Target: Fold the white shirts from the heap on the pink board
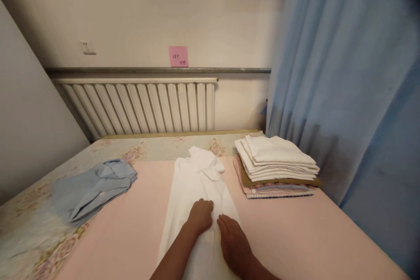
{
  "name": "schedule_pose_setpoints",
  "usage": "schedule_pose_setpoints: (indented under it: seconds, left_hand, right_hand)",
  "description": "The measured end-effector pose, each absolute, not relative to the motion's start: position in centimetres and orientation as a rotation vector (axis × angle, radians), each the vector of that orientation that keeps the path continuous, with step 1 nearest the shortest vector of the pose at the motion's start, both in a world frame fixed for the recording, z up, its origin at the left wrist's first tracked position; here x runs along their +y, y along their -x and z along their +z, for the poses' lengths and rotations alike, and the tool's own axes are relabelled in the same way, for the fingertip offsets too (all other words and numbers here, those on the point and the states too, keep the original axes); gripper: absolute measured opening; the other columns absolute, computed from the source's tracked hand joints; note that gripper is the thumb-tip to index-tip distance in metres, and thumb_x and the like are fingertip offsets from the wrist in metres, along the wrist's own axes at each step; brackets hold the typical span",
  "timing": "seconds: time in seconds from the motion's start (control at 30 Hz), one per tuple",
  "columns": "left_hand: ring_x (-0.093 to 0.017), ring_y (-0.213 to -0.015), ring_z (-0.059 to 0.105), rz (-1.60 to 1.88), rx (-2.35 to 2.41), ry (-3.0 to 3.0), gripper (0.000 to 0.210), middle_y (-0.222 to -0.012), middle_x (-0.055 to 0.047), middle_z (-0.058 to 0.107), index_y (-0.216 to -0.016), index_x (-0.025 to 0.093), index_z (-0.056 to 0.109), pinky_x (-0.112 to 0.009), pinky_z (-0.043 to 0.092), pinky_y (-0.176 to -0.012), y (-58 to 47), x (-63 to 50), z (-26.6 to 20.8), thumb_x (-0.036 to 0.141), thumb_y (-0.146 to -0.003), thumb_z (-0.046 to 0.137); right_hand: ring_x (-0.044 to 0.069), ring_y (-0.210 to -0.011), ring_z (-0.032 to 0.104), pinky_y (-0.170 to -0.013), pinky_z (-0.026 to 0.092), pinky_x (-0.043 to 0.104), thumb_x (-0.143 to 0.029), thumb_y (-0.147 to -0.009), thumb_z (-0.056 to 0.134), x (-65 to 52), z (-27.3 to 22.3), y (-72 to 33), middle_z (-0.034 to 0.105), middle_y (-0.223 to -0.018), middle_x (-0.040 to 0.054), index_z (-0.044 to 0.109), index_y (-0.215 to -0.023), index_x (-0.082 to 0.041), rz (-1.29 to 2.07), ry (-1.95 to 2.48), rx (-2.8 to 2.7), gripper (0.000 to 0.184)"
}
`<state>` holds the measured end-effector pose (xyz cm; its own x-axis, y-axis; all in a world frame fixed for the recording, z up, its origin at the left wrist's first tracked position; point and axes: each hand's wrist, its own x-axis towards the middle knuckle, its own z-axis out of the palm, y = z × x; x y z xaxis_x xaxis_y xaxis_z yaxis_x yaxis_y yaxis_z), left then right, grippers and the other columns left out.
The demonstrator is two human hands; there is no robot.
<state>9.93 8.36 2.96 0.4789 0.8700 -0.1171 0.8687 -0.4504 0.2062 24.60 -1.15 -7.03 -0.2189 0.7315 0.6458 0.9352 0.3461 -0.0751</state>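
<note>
A white shirt [193, 183] lies lengthwise in front of me, folded into a narrow strip, with its collar end and a short sleeve toward the wall. My left hand [201, 215] rests on the middle of the shirt, its fingers curled down and closed on the cloth. Close to its right, my right hand [233, 240] lies along the shirt's right part, fingers stretched and held together, touching the fabric. A small gap separates the two hands, and a crease runs down the cloth between them. The undersides of both hands are hidden.
A pink sheet [131, 214] covers part of the floral bedding [65, 245]. At left lies a crumpled light-blue shirt [101, 190]; at right stands a stack of folded clothes [278, 162], mostly white on top. Behind are a radiator [141, 105] and a blue curtain [321, 74].
</note>
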Motion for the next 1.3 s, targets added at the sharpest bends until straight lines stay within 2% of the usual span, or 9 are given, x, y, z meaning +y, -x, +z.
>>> schedule_pose_setpoints:
  seconds: [0.1,0.17,0.27,0.37,0.57,0.93,1.3]
  left_hand:
    - [-0.021,-0.101,0.058,0.097,1.566,-2.477,0.034,-0.107,-0.007,0.066,-0.119,0.022,0.057,-0.031,0.041,-0.090,-9.5,8.3,2.9,0.028,-0.087,0.046]
    - [-0.022,-0.112,0.054,0.185,1.698,-2.440,0.042,-0.120,-0.010,0.061,-0.130,0.018,0.048,-0.033,0.038,-0.097,-9.4,8.5,2.7,0.033,-0.093,0.035]
    - [-0.024,-0.132,0.038,0.296,1.901,-2.377,0.049,-0.141,-0.016,0.045,-0.139,0.011,0.038,-0.037,0.028,-0.108,-9.3,9.2,1.8,0.029,-0.096,0.025]
    - [-0.026,-0.143,0.021,0.282,1.954,-2.385,0.054,-0.153,-0.014,0.031,-0.144,0.011,0.034,-0.042,0.018,-0.115,-9.0,9.9,0.2,0.032,-0.095,0.030]
    - [-0.028,-0.145,0.012,0.201,1.842,-2.481,0.057,-0.156,-0.008,0.026,-0.145,0.015,0.034,-0.050,0.013,-0.116,-8.4,10.5,-2.5,0.040,-0.094,0.031]
    - [-0.027,-0.146,0.008,0.113,1.836,-2.413,0.058,-0.158,-0.003,0.018,-0.147,0.020,0.030,-0.050,0.014,-0.116,-7.2,7.9,-2.1,0.041,-0.093,0.032]
    - [-0.025,-0.145,0.012,0.105,1.867,-2.388,0.057,-0.157,-0.002,0.020,-0.148,0.023,0.028,-0.050,0.013,-0.117,-3.6,1.0,-2.5,0.039,-0.093,0.032]
  right_hand:
    - [0.021,-0.116,0.056,-0.100,0.047,0.038,-0.011,-0.085,0.044,-1.2,-7.1,-24.5,0.063,-0.122,0.0099,0.059,-0.122,-0.016,-0.391,1.465,-1.994,0.041]
    - [0.021,-0.116,0.056,-0.101,0.046,0.038,-0.012,-0.086,0.044,-1.2,-7.0,-24.5,0.064,-0.122,0.0096,0.060,-0.122,-0.016,-0.357,1.477,-1.996,0.040]
    - [0.021,-0.117,0.055,-0.102,0.045,0.037,-0.013,-0.085,0.045,-1.3,-6.8,-24.5,0.063,-0.123,0.0090,0.060,-0.122,-0.017,-0.316,1.483,-2.013,0.040]
    - [0.021,-0.118,0.054,-0.103,0.044,0.038,-0.012,-0.085,0.045,-1.3,-6.7,-24.6,0.063,-0.124,0.0091,0.060,-0.123,-0.017,-0.287,1.489,-2.030,0.041]
    - [0.022,-0.119,0.054,-0.103,0.044,0.039,-0.012,-0.084,0.044,-1.3,-6.4,-24.5,0.062,-0.126,0.0090,0.060,-0.122,-0.016,-0.252,1.491,-2.032,0.041]
    - [0.022,-0.120,0.052,-0.104,0.042,0.039,-0.012,-0.083,0.045,-1.3,-6.5,-24.5,0.061,-0.126,0.0095,0.059,-0.123,-0.017,-0.261,1.483,-2.060,0.043]
    - [0.023,-0.119,0.053,-0.103,0.042,0.042,-0.010,-0.084,0.042,-1.4,-6.6,-24.5,0.062,-0.125,0.0113,0.060,-0.122,-0.015,-0.280,1.466,-2.044,0.043]
